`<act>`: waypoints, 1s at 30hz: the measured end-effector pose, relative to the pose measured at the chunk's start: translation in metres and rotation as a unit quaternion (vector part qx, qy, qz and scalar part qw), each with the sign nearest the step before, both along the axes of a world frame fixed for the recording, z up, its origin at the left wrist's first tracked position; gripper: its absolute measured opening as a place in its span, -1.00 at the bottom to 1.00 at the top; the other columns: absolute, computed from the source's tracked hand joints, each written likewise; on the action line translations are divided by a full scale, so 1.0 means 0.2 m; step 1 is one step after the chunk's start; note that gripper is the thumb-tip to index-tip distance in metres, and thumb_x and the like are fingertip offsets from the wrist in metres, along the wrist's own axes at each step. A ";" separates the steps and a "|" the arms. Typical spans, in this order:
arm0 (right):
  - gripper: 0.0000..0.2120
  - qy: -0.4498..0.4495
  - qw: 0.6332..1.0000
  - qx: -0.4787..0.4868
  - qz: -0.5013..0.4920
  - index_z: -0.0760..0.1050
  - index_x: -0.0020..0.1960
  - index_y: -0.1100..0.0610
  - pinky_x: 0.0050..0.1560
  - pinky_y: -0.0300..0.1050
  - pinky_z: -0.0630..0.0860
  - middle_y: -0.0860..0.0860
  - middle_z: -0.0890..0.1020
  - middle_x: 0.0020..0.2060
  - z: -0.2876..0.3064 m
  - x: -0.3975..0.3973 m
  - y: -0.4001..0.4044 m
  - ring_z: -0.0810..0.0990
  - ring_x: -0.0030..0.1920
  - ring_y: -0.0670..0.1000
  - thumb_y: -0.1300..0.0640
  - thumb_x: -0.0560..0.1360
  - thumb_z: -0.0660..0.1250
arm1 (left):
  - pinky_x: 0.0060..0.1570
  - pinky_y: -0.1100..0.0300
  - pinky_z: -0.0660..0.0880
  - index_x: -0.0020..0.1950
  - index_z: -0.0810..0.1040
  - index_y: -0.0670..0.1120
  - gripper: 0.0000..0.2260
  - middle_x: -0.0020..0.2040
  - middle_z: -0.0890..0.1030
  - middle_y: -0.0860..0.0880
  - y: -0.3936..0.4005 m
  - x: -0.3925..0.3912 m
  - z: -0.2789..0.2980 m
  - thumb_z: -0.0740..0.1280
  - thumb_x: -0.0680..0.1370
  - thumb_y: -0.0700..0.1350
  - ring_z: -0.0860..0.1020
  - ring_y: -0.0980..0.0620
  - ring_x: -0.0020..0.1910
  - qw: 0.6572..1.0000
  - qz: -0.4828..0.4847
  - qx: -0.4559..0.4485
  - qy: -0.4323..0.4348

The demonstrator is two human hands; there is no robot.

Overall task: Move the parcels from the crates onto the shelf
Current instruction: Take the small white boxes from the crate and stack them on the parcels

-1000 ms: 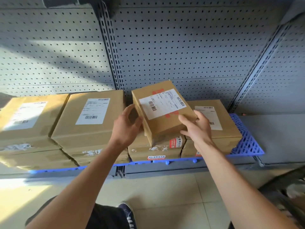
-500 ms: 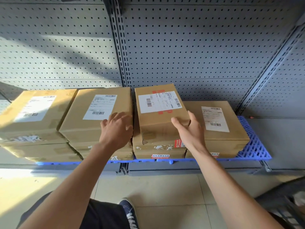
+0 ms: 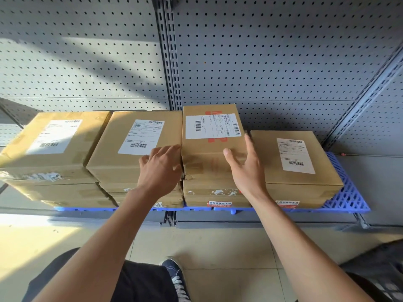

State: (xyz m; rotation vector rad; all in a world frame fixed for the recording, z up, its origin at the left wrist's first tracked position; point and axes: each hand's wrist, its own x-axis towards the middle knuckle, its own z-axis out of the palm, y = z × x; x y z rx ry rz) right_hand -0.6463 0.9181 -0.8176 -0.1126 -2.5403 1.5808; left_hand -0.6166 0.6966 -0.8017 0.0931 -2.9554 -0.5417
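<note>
A brown cardboard parcel [image 3: 212, 147] with a white label and red tape lies flat on top of a stack, on the blue grid mat [image 3: 346, 197] of the low grey shelf [image 3: 261, 222]. My right hand [image 3: 244, 168] is spread, thumb over the parcel's top and fingers along its right side. My left hand [image 3: 160, 168] lies with loose fingers over the neighbouring parcel [image 3: 139, 149], at the placed parcel's left edge. Further stacked parcels stand at the far left [image 3: 52, 138] and at the right [image 3: 294, 160].
A grey pegboard back wall [image 3: 261, 51] rises behind the shelf, with upright slotted posts. Pale floor tiles [image 3: 218, 258] lie below, where my shoe shows. A dark crate corner [image 3: 383, 273] sits at the lower right.
The parcel went from tilted in both hands to flat on the stack and pushed back. My left hand let go and shifted onto the neighbouring parcel; my right hand loosened its hold.
</note>
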 end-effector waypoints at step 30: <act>-0.64 -0.022 0.971 0.239 0.003 0.51 0.41 0.08 0.34 -0.08 0.39 0.01 0.58 0.34 0.07 0.46 0.74 0.48 0.36 0.05 0.05 0.63 0.31 | 0.33 -0.11 0.34 0.38 0.54 0.01 -0.66 0.33 0.58 0.01 0.68 0.08 0.21 0.31 0.61 0.00 0.46 -0.10 0.35 0.977 -0.167 -0.016 0.128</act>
